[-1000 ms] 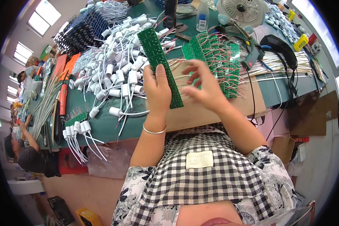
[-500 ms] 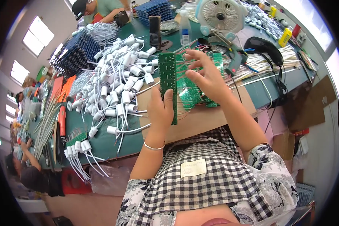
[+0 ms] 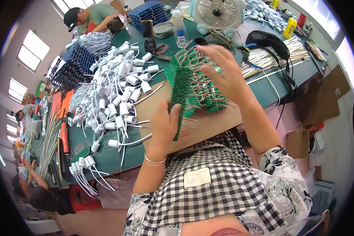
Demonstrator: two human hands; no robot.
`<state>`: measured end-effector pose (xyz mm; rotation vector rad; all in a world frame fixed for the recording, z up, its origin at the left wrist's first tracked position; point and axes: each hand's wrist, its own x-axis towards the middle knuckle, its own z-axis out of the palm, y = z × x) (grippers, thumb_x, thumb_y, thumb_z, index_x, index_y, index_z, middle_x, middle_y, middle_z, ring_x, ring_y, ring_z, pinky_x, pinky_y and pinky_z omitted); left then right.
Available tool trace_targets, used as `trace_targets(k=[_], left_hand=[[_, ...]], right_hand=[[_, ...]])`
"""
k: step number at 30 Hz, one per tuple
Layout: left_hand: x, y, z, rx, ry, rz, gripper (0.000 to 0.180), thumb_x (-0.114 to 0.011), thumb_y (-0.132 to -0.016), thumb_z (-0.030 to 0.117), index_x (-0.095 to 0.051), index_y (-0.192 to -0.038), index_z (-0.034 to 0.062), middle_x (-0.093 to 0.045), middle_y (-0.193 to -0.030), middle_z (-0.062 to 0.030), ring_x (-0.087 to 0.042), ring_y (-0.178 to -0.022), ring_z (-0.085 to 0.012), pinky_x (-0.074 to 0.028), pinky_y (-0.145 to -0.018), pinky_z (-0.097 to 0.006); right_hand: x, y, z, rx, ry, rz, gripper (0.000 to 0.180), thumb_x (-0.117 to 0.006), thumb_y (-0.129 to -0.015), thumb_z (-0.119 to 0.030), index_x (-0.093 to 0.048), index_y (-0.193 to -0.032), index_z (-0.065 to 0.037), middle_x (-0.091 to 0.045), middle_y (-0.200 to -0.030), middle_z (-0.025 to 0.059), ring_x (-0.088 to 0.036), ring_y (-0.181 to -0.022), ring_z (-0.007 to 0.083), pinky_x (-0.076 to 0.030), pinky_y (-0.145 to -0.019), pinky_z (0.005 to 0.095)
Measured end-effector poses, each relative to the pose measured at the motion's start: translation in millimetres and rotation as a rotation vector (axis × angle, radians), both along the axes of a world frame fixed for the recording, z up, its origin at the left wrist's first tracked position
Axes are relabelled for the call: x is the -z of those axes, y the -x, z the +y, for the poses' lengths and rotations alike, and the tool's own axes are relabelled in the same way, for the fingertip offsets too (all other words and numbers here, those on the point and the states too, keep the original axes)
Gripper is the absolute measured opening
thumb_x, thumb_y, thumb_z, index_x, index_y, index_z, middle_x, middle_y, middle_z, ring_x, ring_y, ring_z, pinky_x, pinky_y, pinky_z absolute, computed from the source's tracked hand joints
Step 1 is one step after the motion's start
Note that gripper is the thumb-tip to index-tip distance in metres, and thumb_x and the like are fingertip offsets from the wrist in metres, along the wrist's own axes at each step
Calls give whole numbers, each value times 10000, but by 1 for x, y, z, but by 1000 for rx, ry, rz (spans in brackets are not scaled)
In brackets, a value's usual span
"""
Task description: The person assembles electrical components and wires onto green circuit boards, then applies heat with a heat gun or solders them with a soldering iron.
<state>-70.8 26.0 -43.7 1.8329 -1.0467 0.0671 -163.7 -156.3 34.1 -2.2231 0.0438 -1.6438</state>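
Your left hand [image 3: 164, 122] grips one green circuit board [image 3: 181, 98] upright.
Right hand [image 3: 224, 74], fingers spread wide, rests on the wired board stack [image 3: 200, 88] beside it.

On the worktop [image 3: 106, 157] a board [image 3: 212, 126] lies at the near edge, carrying a stack of circuit boards [image 3: 200, 86]. A heap of lamp sockets with wires [image 3: 114, 94] lies to its left, with a tool [image 3: 63, 133] farther left. Behind the stack stand a bottle [image 3: 179, 29] and a fan [image 3: 217, 13]; a bundle of wires [image 3: 271, 59] lies to the right.
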Motion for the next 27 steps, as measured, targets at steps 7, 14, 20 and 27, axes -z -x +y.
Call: trace_targets(k=[7, 14, 20, 27], left_hand=[[-2, -12, -36, 78, 222, 708, 251, -417, -943, 256, -465, -962, 11, -502, -728, -33, -478, -613, -109, -416, -558, -286], [21, -39, -105, -201, -22, 259, 351, -531, -875, 324, -457, -1043, 24, -458, -1111, -132, -452, -1035, -240, -362, -886, -352], [42, -40, -88, 5, 185, 355, 563, -573, -839, 352, -388, -1257, 24, -337, -1302, -201, -311, -1230, -309, -238, -1025, -409], [40, -41, -76, 167, -30, 104, 707, -561, -839, 408, -270, -1378, 56, -188, -1415, -257, -190, -1312, -374, -158, -1065, -430]], right_hand=[[24, 34, -36, -169, -376, 404, 230, -541, -870, -218, -572, -800, 0, -542, -658, 59, -534, -619, 168, -418, -579, 297], [52, 87, -41, -44, -905, 492, 208, -512, -874, -159, -550, -753, 6, -521, -637, 48, -488, -615, 81, -391, -571, 231], [104, 105, 24, -43, -442, 398, 260, -630, -771, -159, -540, -969, -15, -537, -964, 130, -512, -927, 209, -406, -789, 324], [92, 76, -40, 179, -805, 68, 580, -676, -746, -265, -415, -1195, -6, -467, -1148, 140, -469, -1045, 232, -400, -844, 338]])
